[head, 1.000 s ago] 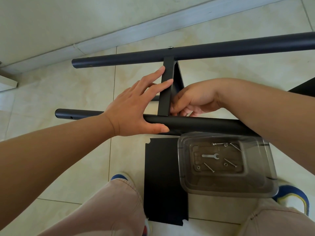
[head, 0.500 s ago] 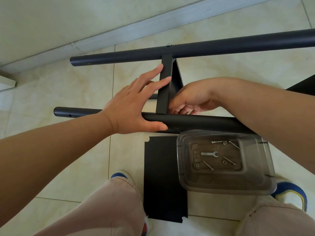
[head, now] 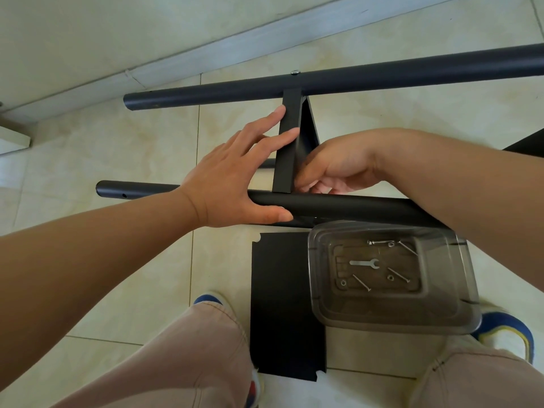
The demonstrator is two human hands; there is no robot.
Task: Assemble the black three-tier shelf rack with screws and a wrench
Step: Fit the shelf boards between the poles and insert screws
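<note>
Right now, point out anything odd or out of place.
Nothing looks damaged or spilled. The clear container holding the wrench and screws rests partly on a loose black shelf panel, so moving the panel could tip it.

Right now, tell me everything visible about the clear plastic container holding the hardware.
The clear plastic container is a shallow rectangular tub with rounded corners and a flanged rim, slightly smoky and see-through. It sits upright on the tiled floor, one side overlapping a flat black shelf panel, just below the near black tube. Inside lie a small flat silver wrench, several long silver screws and a few small nuts. Neither hand touches it.
</note>
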